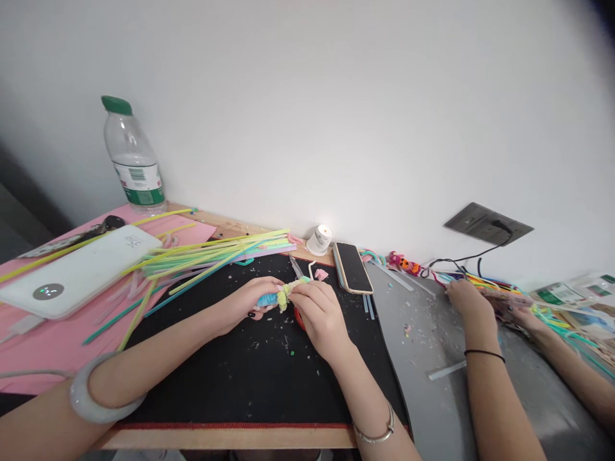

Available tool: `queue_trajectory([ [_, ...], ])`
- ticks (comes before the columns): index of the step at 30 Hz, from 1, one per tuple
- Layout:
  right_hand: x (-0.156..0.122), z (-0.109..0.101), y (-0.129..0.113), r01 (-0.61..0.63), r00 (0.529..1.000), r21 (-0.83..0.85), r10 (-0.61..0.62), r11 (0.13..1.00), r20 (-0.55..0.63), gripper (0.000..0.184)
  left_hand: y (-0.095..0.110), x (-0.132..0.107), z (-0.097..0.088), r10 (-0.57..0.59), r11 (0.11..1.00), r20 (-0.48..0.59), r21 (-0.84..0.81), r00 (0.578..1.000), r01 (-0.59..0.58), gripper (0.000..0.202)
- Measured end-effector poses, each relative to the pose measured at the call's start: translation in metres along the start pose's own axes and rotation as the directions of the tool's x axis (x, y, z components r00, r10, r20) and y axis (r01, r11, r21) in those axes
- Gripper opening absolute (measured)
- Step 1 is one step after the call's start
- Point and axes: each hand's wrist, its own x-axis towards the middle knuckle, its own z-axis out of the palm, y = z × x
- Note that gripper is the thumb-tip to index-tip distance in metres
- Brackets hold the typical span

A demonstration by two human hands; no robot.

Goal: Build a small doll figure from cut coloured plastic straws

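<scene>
Over the black mat [206,384], my left hand [252,299] is closed around a small pipe-cleaner figure [269,299], blue at one end and yellow-green at the other. My right hand [319,314] pinches the yellow-green part of it from the right. Scissors [296,265] lie beneath, blades pointing away, with their red handle [298,318] partly hidden behind my right hand. A bent pale pipe cleaner [311,270] and a pink scrap [321,274] sit just beyond my fingers.
A bundle of pipe cleaners [216,253], a white power bank [81,269] and a bottle [134,160] stand left. A lit candle [319,240] and a phone [353,267] lie ahead. On the right, a co-worker's hands [473,304] work over a grey mat [408,358] with glue sticks [446,371].
</scene>
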Motion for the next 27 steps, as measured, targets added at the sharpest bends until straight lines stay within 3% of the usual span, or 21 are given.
queue_trajectory([
  [8,0.002,0.001,0.001,0.065,0.997,-0.037,-0.066,0.997,-0.037,0.023,-0.005,0.004,-0.004,-0.128,0.979,0.067,-0.153,0.990,0.137,0.020],
  [15,0.001,0.002,0.002,0.113,0.992,-0.066,-0.116,0.991,-0.043,0.024,-0.004,0.004,-0.006,-0.273,0.912,0.161,-0.271,0.948,0.308,0.025],
  [27,0.000,0.004,-0.001,0.101,0.995,-0.151,-0.103,0.983,-0.006,0.029,-0.003,0.008,-0.015,-0.375,0.839,0.240,-0.323,0.895,0.438,0.028],
])
